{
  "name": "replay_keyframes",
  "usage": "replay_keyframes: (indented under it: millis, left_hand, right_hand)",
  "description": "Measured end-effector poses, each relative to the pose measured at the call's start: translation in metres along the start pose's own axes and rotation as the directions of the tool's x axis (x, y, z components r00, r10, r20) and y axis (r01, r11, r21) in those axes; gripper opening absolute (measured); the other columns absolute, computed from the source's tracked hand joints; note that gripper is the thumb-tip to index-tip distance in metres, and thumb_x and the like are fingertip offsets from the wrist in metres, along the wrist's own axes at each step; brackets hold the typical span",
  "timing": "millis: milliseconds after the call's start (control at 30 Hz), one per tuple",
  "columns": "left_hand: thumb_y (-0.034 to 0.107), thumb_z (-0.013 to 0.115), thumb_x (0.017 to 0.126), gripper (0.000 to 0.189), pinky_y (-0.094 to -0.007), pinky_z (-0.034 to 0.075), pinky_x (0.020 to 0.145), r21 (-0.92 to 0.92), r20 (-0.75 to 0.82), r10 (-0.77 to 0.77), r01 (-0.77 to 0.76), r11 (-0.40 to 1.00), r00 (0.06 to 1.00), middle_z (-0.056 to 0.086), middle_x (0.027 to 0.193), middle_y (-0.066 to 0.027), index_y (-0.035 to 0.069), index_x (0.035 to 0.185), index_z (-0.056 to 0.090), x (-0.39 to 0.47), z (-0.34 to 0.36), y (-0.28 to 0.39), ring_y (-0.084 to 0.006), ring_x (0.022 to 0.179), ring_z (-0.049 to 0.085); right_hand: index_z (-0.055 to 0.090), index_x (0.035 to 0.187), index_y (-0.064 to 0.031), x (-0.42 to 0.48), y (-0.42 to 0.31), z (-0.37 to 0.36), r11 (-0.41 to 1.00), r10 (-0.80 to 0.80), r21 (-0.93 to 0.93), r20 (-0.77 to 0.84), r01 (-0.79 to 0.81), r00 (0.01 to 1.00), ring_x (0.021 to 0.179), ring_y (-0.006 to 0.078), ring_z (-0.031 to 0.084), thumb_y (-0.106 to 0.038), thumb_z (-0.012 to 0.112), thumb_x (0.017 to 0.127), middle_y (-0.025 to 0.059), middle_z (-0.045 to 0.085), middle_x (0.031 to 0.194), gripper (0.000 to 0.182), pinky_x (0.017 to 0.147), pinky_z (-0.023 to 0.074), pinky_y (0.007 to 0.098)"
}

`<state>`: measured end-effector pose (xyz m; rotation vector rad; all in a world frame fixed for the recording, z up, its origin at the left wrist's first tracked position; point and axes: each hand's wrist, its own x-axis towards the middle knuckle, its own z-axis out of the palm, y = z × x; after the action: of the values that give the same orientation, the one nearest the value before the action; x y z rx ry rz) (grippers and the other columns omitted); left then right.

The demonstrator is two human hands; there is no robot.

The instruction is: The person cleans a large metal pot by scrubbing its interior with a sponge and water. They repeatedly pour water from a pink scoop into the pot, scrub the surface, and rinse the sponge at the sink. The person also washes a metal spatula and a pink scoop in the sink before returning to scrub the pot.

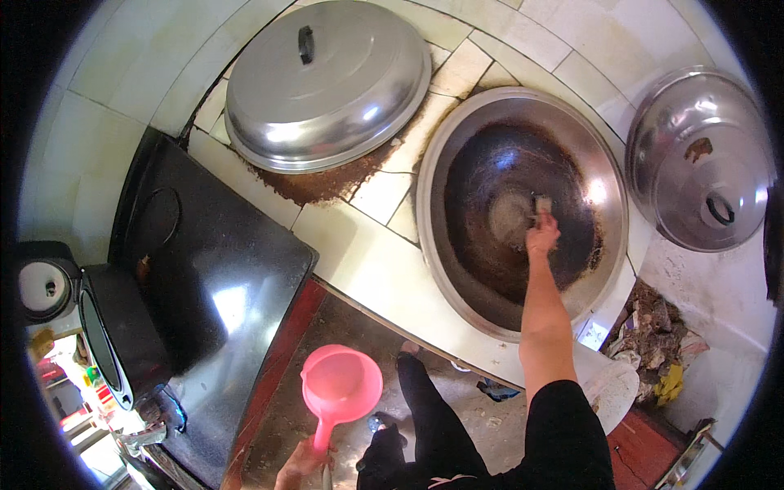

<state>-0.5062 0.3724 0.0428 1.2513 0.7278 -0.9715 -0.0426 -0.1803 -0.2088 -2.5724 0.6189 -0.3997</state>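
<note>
My right hand (543,236) is inside a large wok (435,202) set into the tiled stovetop. Its fingers close on a small pale scrubber (542,206), partly blurred, near the wok's bottom. Dark brown staining rings the inner surface, with a greyish patch at the centre. Over the floor, my left hand (303,460) grips the handle of a pink plastic water dipper (342,383). The dipper's bowl faces up, in front of the stove edge. A pale rod-like handle (327,476) shows just below that hand; whether I hold it too cannot be told.
A domed metal lid (331,86) lies on the stovetop, beside brown grime (324,184). Another lid (704,159) leans against the right wall. Left stands a dark glossy counter (245,239) with a black appliance (125,331). Rubbish (652,343) lies at the right near a whitish bucket (612,392).
</note>
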Motion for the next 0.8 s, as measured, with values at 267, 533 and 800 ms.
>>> replay_keyframes:
  millis: [267,533,800]
  left_hand:
    - [0.001,0.061,0.073,0.019,-0.0233,0.042,0.045,-0.331,-0.096,0.054,-0.084,0.940,0.994,0.058,0.075,-0.0032,0.004,0.090,0.056,0.087,0.041,-0.037,-0.0125,0.058,0.057]
    - [-0.010,0.060,0.060,0.036,-0.0299,0.050,0.047,-0.492,0.019,0.248,-0.207,0.846,0.969,0.058,0.080,-0.0095,0.004,0.092,0.051,0.057,0.083,-0.039,-0.0173,0.055,0.060]
    - [-0.006,0.060,0.062,0.032,-0.0280,0.049,0.047,-0.590,-0.166,0.349,-0.377,0.714,0.922,0.057,0.080,-0.0071,0.005,0.091,0.054,-0.074,0.068,-0.171,-0.0138,0.057,0.057]
  right_hand:
    - [0.060,0.115,-0.0032,-0.182,-0.187,-0.091,0.670,-0.182,0.559,0.762,-0.489,0.622,0.103,0.0123,0.054,0.002,0.052,0.084,0.0031,0.059,0.113,0.033,0.088,0.0432,0.0267]
    - [0.055,0.121,0.0024,-0.368,-0.276,-0.195,0.748,-0.415,0.579,0.790,-0.326,0.451,0.107,0.0176,0.055,0.004,0.051,0.080,0.0090,0.058,0.118,0.041,0.095,0.0411,0.0292]
    - [0.056,0.121,-0.0017,-0.533,-0.292,-0.209,0.693,-0.639,0.700,0.707,-0.172,0.303,0.081,0.0125,0.060,-0.006,0.062,0.083,0.0075,0.063,0.104,0.038,0.065,0.0495,0.0245]
